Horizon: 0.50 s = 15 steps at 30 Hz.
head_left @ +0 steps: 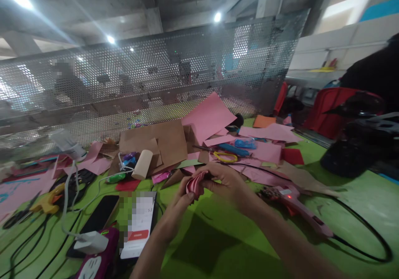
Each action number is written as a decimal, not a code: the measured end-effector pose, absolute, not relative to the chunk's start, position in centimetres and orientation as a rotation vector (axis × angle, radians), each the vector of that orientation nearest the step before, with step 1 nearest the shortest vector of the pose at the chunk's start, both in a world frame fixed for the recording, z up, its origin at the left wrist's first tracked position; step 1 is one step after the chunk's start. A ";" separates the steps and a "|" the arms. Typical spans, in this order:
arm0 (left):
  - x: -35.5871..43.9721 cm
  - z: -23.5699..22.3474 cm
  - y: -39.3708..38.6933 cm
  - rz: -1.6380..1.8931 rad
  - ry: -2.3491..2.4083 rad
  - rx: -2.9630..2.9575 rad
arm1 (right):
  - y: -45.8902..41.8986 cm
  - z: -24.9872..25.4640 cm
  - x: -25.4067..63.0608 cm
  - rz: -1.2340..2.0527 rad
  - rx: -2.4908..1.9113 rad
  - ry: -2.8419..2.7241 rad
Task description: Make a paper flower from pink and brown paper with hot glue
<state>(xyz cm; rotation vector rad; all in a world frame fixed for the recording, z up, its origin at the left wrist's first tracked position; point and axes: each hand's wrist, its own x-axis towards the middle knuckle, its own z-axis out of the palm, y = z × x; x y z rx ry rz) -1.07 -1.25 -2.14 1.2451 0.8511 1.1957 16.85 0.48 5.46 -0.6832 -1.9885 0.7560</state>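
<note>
A small piece of pink and red paper [196,186], folded into pleats, is held above the green table [205,245]. My left hand [181,199] grips its lower left side, the thumb pressed against the folds. From the right, the bent fingers of my right hand [225,182] pinch the other side of the same pleated paper. Just beyond my hands lie scissors with yellow handles [226,157] among pink paper sheets [212,117]. To the right rests a pink hot glue gun [301,208] with a red light lit and a black cord.
Left of my arms are a lit phone [140,229], a dark phone [101,214] and a purple power strip [97,257] with a white plug. Behind them stand a cardboard tube [142,164] and brown cardboard [171,140]. A perforated metal screen [149,79] borders the table's far side.
</note>
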 end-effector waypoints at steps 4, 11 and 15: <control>-0.8 -1.2 -1.6 1.203 0.806 1.257 | 0.4 5.6 17.0 0.757 -0.664 -2.036; -0.5 -0.2 -1.8 1.228 0.764 1.270 | 0.4 5.3 17.1 0.763 -0.686 -2.006; -0.6 -0.6 -1.7 1.215 0.828 1.257 | 0.3 5.5 17.1 0.762 -0.672 -2.014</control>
